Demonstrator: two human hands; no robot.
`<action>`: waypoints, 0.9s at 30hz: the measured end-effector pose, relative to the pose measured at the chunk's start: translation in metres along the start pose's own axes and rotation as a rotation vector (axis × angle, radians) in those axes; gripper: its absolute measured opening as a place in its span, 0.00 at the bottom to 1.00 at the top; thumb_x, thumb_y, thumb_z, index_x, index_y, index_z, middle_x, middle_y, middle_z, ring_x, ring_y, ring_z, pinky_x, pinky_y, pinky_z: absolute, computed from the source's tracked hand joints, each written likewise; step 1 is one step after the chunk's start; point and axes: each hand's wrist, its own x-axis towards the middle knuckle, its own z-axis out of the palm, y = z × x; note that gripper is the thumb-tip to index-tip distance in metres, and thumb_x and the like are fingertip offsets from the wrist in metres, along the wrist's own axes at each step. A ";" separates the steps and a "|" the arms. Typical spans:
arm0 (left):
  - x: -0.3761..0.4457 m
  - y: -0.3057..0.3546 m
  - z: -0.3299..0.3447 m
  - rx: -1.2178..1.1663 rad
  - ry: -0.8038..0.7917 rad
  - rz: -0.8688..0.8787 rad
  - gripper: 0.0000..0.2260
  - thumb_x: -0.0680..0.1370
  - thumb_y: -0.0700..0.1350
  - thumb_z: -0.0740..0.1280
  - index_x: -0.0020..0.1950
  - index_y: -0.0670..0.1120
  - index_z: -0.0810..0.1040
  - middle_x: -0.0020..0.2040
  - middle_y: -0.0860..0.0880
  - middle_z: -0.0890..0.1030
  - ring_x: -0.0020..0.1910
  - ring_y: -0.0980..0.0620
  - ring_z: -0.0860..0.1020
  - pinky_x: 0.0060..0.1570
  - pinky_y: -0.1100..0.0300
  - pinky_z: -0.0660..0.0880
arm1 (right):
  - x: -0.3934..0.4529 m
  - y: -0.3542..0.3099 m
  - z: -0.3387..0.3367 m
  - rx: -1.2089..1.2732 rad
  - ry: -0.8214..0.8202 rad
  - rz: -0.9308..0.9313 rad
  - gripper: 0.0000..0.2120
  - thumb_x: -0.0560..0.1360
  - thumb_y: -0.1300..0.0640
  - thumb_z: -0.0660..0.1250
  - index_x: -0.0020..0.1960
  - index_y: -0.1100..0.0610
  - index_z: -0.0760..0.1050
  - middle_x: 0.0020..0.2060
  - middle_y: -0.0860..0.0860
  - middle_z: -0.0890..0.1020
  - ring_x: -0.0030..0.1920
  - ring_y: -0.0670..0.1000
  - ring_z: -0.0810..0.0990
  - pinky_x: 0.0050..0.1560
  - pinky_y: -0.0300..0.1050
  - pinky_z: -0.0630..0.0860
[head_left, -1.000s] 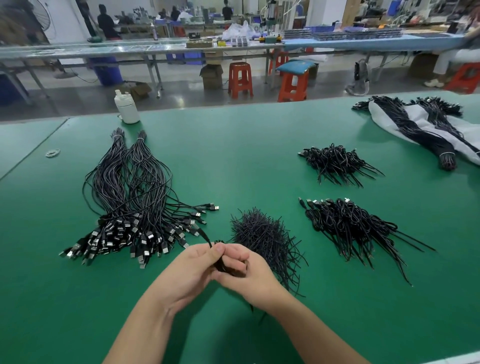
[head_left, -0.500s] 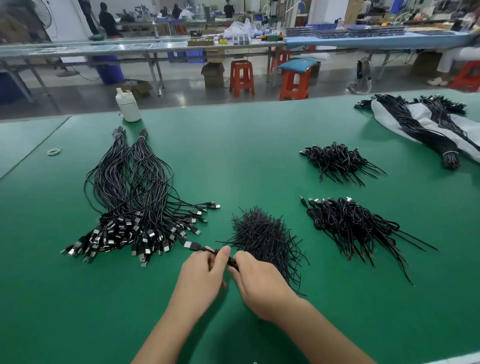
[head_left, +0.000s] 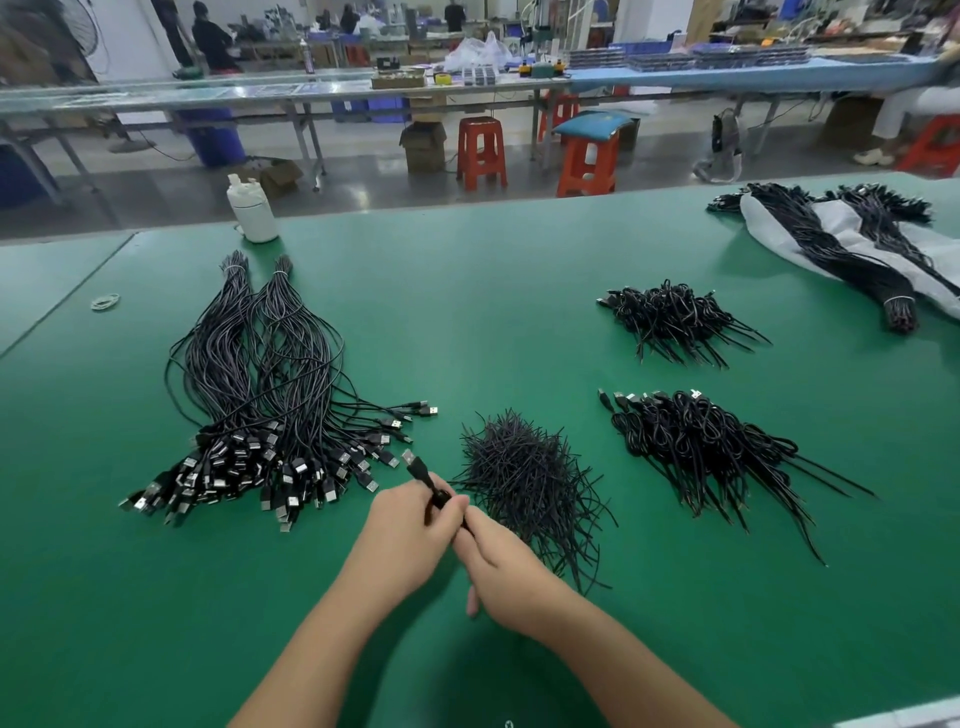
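My left hand (head_left: 402, 540) grips a coiled black USB cable (head_left: 420, 474) whose silver plug sticks out up and to the left. My right hand (head_left: 506, 564) meets it at the coil and pinches the cable there; what its fingertips hold beyond that is hidden. Both hands hover over the green table (head_left: 467, 312) near its front. Just right of the hands lies a heap of short black twist ties (head_left: 524, 478). To the left spreads a large bundle of loose USB cables (head_left: 260, 415) with plugs fanned toward me.
Two piles of coiled, tied cables lie right of centre, one nearer (head_left: 696, 447) and one farther (head_left: 670, 317). More cable bundles rest on a white sheet (head_left: 852, 244) at far right. A white bottle (head_left: 252, 210) and a rubber band (head_left: 105, 301) sit at back left.
The plug has swung from pointing left to pointing up-left. Both hands have shifted slightly and closed tighter around the coil.
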 end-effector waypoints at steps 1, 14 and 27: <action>0.004 0.001 -0.001 -0.050 -0.011 0.009 0.10 0.79 0.51 0.67 0.39 0.51 0.79 0.29 0.54 0.77 0.27 0.60 0.72 0.28 0.67 0.65 | 0.000 0.000 0.000 0.023 0.016 0.012 0.17 0.84 0.46 0.49 0.71 0.35 0.63 0.33 0.38 0.75 0.27 0.42 0.74 0.30 0.34 0.71; 0.074 -0.068 0.039 0.184 -0.153 -0.011 0.13 0.82 0.42 0.63 0.67 0.48 0.76 0.62 0.48 0.71 0.56 0.50 0.75 0.62 0.52 0.74 | 0.005 0.023 -0.030 0.189 0.210 0.173 0.15 0.85 0.48 0.50 0.45 0.54 0.68 0.29 0.47 0.68 0.29 0.48 0.70 0.41 0.49 0.73; 0.065 -0.075 0.055 0.300 -0.025 0.106 0.06 0.81 0.37 0.60 0.51 0.47 0.72 0.52 0.50 0.70 0.42 0.53 0.71 0.42 0.60 0.70 | 0.006 0.028 -0.025 0.153 0.196 0.174 0.16 0.85 0.47 0.51 0.41 0.49 0.66 0.29 0.47 0.68 0.30 0.49 0.70 0.40 0.49 0.73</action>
